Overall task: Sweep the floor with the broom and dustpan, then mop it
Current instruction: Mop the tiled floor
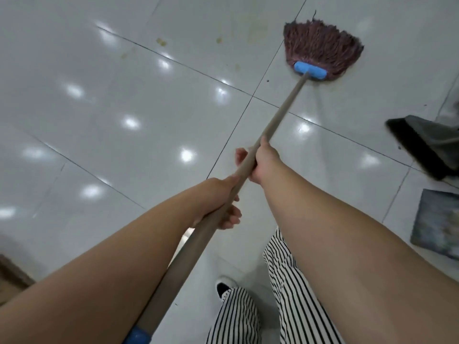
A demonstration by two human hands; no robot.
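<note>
A mop with a reddish-brown string head and a blue clamp lies spread flat on the white tiled floor at the upper right. Its long grey-beige handle runs down toward me. My right hand grips the handle about midway. My left hand grips it lower down, nearer my body. A blue grip shows at the handle's near end. A dark broom head with a dustpan lies at the right edge.
Yellowish stains mark the tiles at upper centre. A dark mottled mat lies at the right. My striped trouser legs and a black-and-white shoe stand at the bottom. A brown object sits at the left edge.
</note>
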